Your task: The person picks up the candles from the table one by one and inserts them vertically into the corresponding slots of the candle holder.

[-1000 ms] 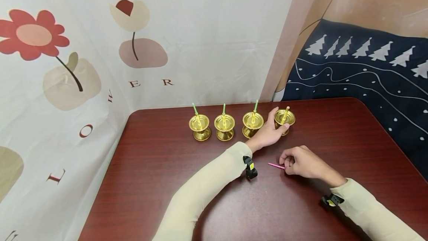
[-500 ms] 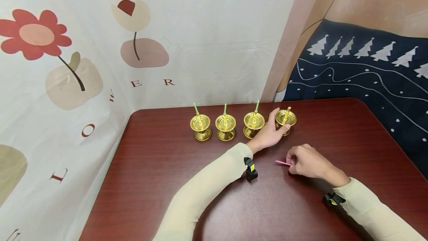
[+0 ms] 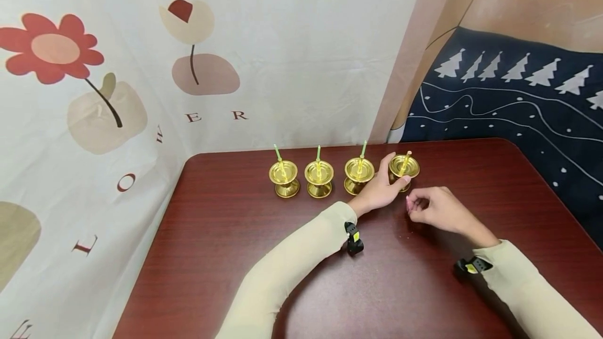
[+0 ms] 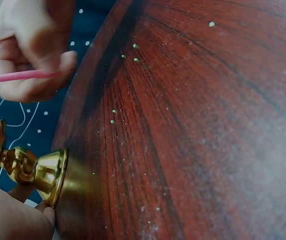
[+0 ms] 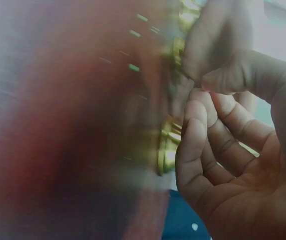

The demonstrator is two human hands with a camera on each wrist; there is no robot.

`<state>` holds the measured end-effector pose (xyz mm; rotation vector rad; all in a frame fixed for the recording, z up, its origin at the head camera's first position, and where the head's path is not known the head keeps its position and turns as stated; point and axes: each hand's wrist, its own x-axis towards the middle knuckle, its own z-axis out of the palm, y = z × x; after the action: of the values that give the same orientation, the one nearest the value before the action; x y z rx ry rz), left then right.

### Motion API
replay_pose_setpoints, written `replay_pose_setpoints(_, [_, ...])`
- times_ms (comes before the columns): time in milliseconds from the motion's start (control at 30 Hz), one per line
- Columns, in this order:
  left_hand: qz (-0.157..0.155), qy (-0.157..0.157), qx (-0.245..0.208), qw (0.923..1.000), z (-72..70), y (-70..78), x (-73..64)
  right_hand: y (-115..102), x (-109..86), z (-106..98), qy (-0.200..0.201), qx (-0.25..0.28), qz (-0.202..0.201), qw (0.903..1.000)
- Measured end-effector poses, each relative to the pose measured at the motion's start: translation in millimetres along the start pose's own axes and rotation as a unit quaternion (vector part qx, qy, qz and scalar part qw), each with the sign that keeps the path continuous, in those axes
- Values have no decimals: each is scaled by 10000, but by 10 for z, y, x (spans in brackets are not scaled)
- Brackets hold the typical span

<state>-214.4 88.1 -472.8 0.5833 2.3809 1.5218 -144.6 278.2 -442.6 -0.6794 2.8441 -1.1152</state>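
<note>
My left hand grips the rightmost gold candle holder, thumb and fingers around its stem; in the left wrist view the holder's base stands on the table. That holder's upright tube carries no tall green candle. Just in front of it, my right hand pinches a thin pink candle between thumb and fingertips. The head view shows the candle nearly end-on, and in the right wrist view the fingertips mostly hide it. Left of my left hand, three matching holders each bear a thin green candle.
The row of holders stands near the back edge of the dark red wooden table. Small pale green crumbs lie on the tabletop. A flower-patterned cloth hangs behind, with a dark blue tree-patterned cloth at the right.
My right hand drew the pink candle slightly right, then raised it toward the rightmost holder and turned it more upright. My left hand has kept its hold there.
</note>
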Motion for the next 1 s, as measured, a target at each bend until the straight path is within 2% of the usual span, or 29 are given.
replay_pose_setpoints(367, [-20,-74,-175,9998,1,-17,-14,-58,234,-359,671,142,516,9963])
replay_pose_setpoints(700, [-95,-119,-11,9999,-11,2,-68,-135,437,-469,1834,56,271,9826])
replay_pose_setpoints(833, [-81,-130,12,9999,-7,-12,-70,-147,487,-470,2053,116,135,9785])
replay_pose_setpoints(1000, [-132,-98,58,9998,-11,-7,-80,-146,536,-455,2092,92,13,9778])
